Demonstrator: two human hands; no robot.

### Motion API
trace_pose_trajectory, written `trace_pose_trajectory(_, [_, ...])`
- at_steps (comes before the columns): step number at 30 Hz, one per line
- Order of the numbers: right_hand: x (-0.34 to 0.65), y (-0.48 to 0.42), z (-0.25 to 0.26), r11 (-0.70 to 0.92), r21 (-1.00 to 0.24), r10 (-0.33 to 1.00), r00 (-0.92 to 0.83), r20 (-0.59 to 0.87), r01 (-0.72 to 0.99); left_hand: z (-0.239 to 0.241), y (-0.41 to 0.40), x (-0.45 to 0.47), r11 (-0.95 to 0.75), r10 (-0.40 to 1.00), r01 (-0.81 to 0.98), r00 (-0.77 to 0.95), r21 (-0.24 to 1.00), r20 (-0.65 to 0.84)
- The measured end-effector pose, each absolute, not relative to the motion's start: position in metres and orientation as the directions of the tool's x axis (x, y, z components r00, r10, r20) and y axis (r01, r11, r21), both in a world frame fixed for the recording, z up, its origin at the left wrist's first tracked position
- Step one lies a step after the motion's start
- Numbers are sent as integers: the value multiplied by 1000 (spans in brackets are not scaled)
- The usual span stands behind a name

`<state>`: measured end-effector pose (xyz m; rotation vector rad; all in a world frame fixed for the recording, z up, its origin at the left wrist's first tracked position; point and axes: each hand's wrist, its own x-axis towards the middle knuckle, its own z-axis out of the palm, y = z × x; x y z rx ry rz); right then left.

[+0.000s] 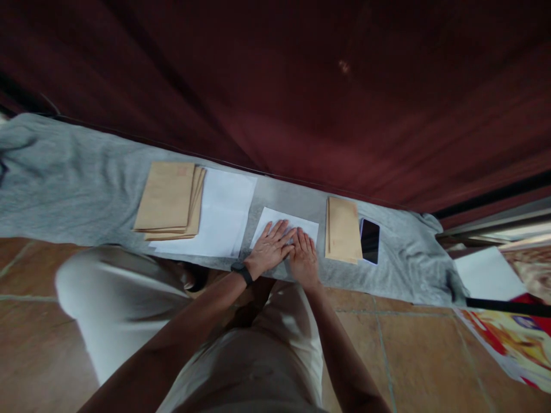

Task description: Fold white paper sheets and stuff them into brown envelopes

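Both of my hands lie flat, side by side, on a small white sheet of paper [267,217] that looks folded. My left hand [272,248], with a dark watch at its wrist, has its fingers stretched over the paper's middle. Close against it, my right hand [303,258] presses its outstretched fingers on the right part. The hands cover the paper's lower edge. To the left, larger white sheets [226,215] lie partly under a stack of brown envelopes [166,195]. A smaller pile of brown envelopes [344,229] is right of my hands.
A phone [370,241] with a dark screen lies right of the smaller pile. Grey cloth [86,178] covers the narrow surface. A dark red curtain-like sheet [275,86] rises behind it. A white sheet [488,274] and a colourful printed package [516,344] are at the far right.
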<state>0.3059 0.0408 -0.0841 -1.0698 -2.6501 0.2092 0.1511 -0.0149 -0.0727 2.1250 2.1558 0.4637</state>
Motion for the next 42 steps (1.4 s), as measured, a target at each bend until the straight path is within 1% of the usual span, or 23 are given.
trace_pose_trajectory(7, [320, 40, -83, 632, -339, 774, -594, 221, 697, -73, -14, 154, 22, 988, 964, -61, 264, 143])
trace_pose_trajectory(11, [309, 47, -79, 611, -419, 787, -574, 227, 672, -70, -13, 157, 22, 989, 968, -57, 250, 133])
trace_pose_trajectory(14, [292, 49, -79, 624, -465, 769, -599, 223, 628, -66, -13, 158, 5, 994, 975, -28, 220, 105])
trace_pose_trajectory(17, [281, 44, -81, 652, -427, 745, -634, 207, 627, -62, -14, 159, -16, 996, 980, -1, 196, 85])
trace_pose_trajectory(20, [281, 39, -83, 649, -371, 753, -630, 189, 664, -60, -14, 159, -24, 997, 981, 9, 192, 81])
trace_pose_trajectory(25, [286, 37, -83, 652, -311, 755, -630, 182, 691, -59, -12, 160, -39, 996, 980, 23, 195, 84])
trace_pose_trajectory(32, [290, 34, -81, 653, -285, 756, -623, 198, 702, -63, -10, 159, -59, 996, 980, 44, 190, 83])
trace_pose_trajectory(42, [299, 29, -83, 655, -230, 755, -614, 230, 720, -69, -14, 149, -47, 990, 961, 8, 274, 142])
